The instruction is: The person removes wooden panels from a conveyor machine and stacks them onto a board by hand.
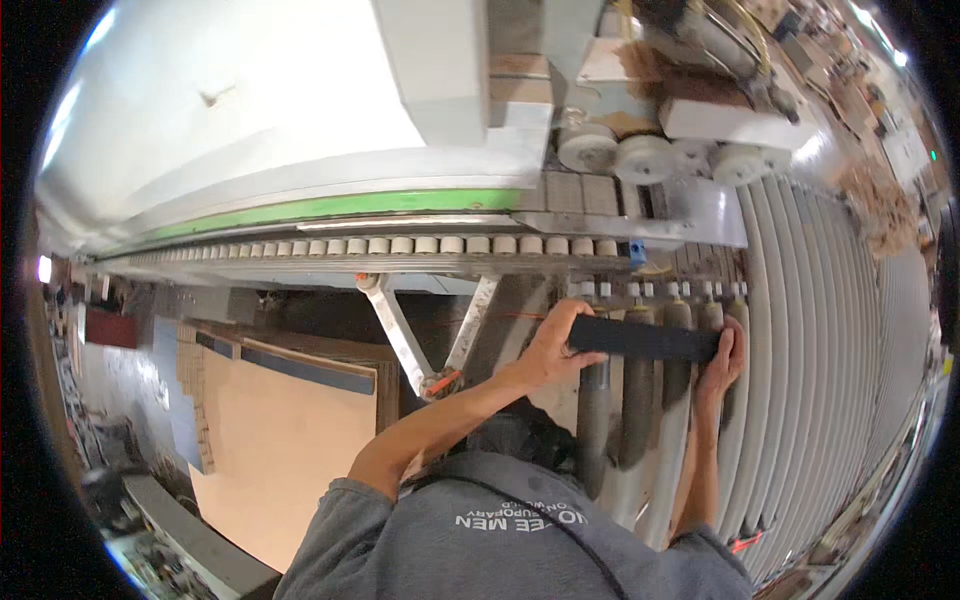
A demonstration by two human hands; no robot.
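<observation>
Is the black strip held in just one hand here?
No, the left hand grips one end of the black strip and the right hand grips the other.

grey shirt [470, 560] | short sleeves [340, 525] | white printed lettering [520, 521] | thin black cord [502, 491]

Machine housing [250, 100], white, green stripe [330, 206] along its lower edge. Roller conveyor [815, 350], grey, at right. Board stack [280, 430], tan-topped, at lower left. Workshop floor [138, 368], grey, partly glossy, far left. Bright lights [63, 120], upper left and right.
</observation>
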